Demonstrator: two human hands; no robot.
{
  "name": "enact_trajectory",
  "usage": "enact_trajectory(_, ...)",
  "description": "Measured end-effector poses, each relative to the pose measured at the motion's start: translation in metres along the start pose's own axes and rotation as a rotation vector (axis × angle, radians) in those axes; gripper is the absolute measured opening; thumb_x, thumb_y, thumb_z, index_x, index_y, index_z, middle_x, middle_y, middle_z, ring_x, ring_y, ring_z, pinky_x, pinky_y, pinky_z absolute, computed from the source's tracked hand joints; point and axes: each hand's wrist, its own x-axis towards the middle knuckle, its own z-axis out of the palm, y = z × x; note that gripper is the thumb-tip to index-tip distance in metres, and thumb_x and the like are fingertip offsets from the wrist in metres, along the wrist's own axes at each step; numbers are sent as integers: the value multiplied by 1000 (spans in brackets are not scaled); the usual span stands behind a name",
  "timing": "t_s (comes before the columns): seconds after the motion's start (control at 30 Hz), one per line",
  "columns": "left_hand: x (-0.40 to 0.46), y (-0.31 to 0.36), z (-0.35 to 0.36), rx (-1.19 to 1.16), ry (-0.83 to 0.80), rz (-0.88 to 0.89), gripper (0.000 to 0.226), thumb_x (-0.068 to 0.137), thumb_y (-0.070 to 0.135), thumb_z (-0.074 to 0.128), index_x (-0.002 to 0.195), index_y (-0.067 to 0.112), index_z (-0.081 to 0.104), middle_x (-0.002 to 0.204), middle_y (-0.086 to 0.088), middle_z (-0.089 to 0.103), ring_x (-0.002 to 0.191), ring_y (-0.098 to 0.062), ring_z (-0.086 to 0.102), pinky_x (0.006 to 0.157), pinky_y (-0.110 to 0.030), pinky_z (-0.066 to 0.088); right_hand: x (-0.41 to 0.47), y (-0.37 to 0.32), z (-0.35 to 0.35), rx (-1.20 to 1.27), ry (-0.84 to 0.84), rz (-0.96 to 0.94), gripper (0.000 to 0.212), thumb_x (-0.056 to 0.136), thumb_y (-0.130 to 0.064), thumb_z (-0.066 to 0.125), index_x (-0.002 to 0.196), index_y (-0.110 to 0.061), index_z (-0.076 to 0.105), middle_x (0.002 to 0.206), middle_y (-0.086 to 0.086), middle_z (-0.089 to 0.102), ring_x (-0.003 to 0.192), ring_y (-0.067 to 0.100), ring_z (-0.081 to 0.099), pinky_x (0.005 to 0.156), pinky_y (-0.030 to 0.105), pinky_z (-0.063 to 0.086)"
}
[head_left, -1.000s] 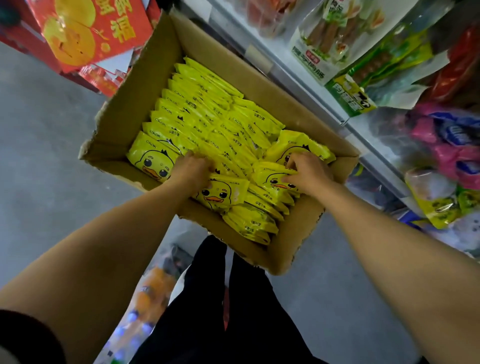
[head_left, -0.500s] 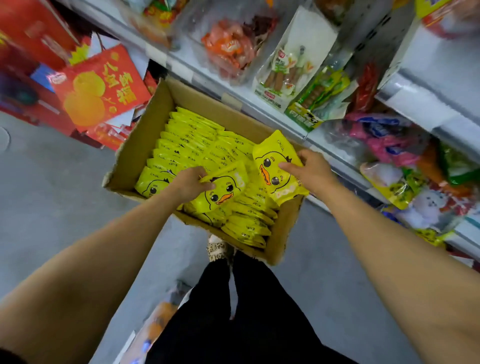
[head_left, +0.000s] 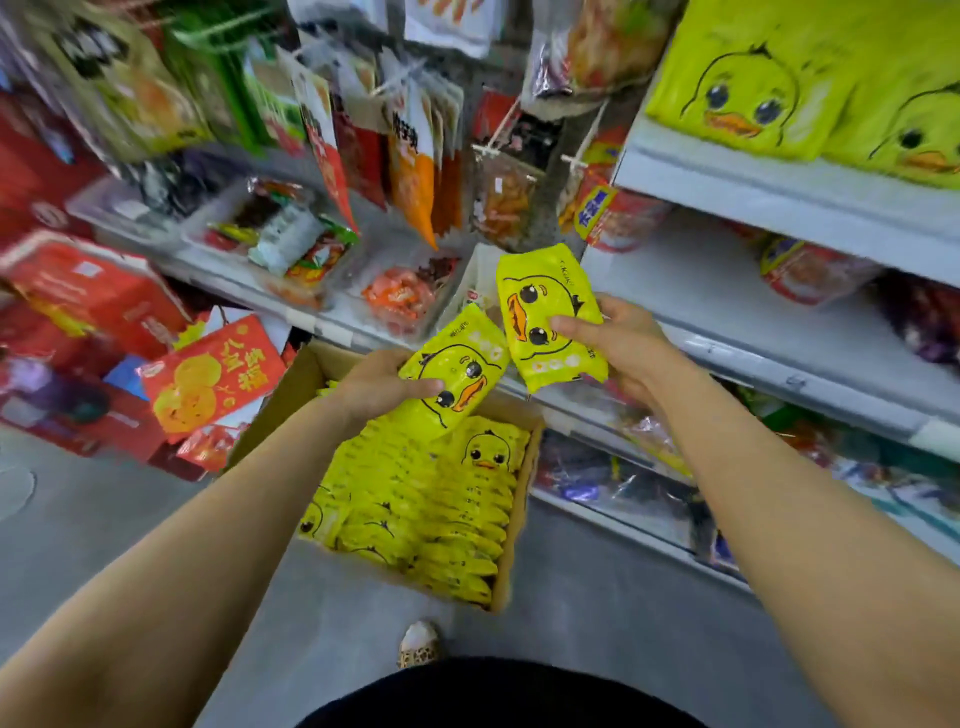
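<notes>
Left grip (head_left: 379, 387): closed round a yellow duck packet (head_left: 460, 374), thumb across the printed face, fingers hidden behind. The packet is tilted, duck face turned sideways.

Right grip (head_left: 626, 343): holds a second duck packet (head_left: 548, 312) by its right edge, thumb laid over the front, fingers curled behind. This packet stands more upright and higher, with the duck sideways.

The two packets sit just beside each other, near corners close; contact cannot be told. Both are held in the air above the far end of the cardboard box (head_left: 288, 397).

The box stands on the grey floor (head_left: 104, 545), packed with rows of boxed duck packets (head_left: 431, 525), mostly on edge, one face-up at the far right.

Right and far: white shelves (head_left: 737, 322) of bagged snacks, and large duck bags (head_left: 753, 88) on the upper right shelf. Left: a red gift box (head_left: 213, 382). Near: a shoe (head_left: 418, 644).
</notes>
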Motion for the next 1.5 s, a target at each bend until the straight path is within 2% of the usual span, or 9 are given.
enact_trajectory(0.2,-26,101,58,85,25,155,25,81,20,77,103,17,68,94,-1,74,81,-16,71,60,-23,54,-49,-55,-97,107,-30,-166,28,75,-8,78,101,-13,70,97,8,76,84,22,73,72,36,60)
enact_trajectory(0.37,-46,184,125,179,44,281,19,79,16,78,91,15,64,81,1,72,67,-12,68,51,-20,48,-94,-87,-193,193,-9,-315,26,80,-3,74,104,-11,68,90,3,77,75,18,73,66,33,59)
enact_trajectory(0.6,-58,287,222,277,-13,407,31,76,24,81,99,12,64,101,-6,72,94,-22,69,85,-40,54,-142,-118,-325,273,83,-470,44,66,-11,78,108,-7,67,102,11,75,85,24,73,71,38,61)
enact_trajectory(0.77,-48,348,286,322,-71,453,32,74,21,83,100,13,65,100,-7,72,86,-21,69,66,-26,54,-161,-127,-407,272,155,-512,53,67,-13,79,117,-2,65,104,14,74,87,26,73,73,39,60)
enact_trajectory(0.93,-14,405,332,461,-109,500,35,71,24,85,99,13,68,101,-6,72,96,-25,68,90,-46,53,-162,-127,-468,286,253,-531,57,68,-14,79,121,-1,63,103,14,74,86,26,74,69,37,60)
enact_trajectory(1.07,15,447,360,555,-167,552,19,75,21,82,85,21,67,87,2,70,83,-17,65,67,-26,51,-152,-128,-500,291,313,-536,40,75,-9,77,113,-3,66,97,12,76,81,24,74,62,32,59)
enact_trajectory(1.2,62,484,379,692,-159,585,43,73,32,83,108,15,64,102,-1,65,97,-21,58,71,-28,43,-134,-133,-528,321,372,-542,38,76,-7,77,112,-4,66,103,15,74,87,28,73,67,37,60)
enact_trajectory(1.3,96,509,390,779,-155,588,67,73,35,83,130,13,55,130,-4,57,119,-25,52,98,-35,45,-118,-140,-544,308,424,-528,46,71,-11,80,113,-1,66,103,16,74,87,29,73,71,40,61)
enact_trajectory(1.5,149,535,401,984,-112,671,66,78,38,77,134,14,51,133,-4,53,118,-24,51,100,-36,45,-79,-150,-564,309,471,-560,43,68,-12,80,109,-5,68,101,13,75,84,27,74,62,34,58)
